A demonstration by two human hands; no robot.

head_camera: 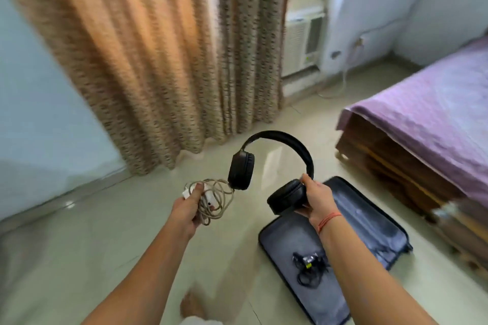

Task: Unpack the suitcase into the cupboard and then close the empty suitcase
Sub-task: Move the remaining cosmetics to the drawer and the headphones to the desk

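A dark suitcase (369,221) lies open flat on the floor at lower right. Inside it rests a small black gadget with a tangled black cord (309,266). My right hand (318,199) grips one ear cup of a pair of black over-ear headphones (280,163), held up above the suitcase. My left hand (188,206) holds a coiled beige cable with a white charger plug (215,196), raised over the floor left of the suitcase. No cupboard shows in the head view.
A bed with a purple cover (427,124) and wooden base stands at the right. Brown patterned curtains (163,60) hang ahead. A white cooler unit (302,42) sits by the far wall. Glossy tiled floor (105,232) spreads to the left.
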